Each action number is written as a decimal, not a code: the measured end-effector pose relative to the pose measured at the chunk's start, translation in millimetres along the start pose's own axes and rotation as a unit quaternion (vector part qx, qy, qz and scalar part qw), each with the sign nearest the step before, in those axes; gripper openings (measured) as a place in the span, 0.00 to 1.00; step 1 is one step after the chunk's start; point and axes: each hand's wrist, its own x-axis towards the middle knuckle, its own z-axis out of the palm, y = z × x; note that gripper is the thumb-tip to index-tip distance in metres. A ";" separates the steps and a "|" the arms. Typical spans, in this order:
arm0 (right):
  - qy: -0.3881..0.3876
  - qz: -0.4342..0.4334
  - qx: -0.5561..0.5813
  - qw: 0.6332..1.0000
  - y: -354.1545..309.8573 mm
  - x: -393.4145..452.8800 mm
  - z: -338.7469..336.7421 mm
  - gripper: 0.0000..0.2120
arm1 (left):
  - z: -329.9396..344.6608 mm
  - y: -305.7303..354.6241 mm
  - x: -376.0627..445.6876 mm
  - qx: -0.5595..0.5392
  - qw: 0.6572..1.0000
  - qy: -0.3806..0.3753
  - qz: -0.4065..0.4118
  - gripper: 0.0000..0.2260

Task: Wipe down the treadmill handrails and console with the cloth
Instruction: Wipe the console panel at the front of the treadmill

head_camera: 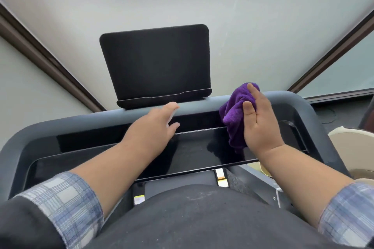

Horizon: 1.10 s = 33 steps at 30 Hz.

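Note:
A purple cloth (235, 113) is bunched in my right hand (258, 119), over the right part of the glossy black console panel (194, 151), against the grey front handrail (202, 104). My left hand (155, 122) reaches forward with its fingers spread and empty, fingertips on or just above the handrail near its middle. A black tablet holder (157, 62) stands upright behind the rail. The grey frame curves down into side handrails at left (12, 153) and right (321, 127).
A pale wall with dark brown trim (50, 64) lies beyond the treadmill. A beige rounded object (356, 147) sits at the right edge. The treadmill deck (182, 184) shows below the console, above my dark clothing.

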 end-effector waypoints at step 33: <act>-0.159 -0.100 -0.410 0.892 39.5 30.4 58.5 0.42 | 3.3 -15.3 -86.1 -0.143 0.981 -0.043 -0.125 0.23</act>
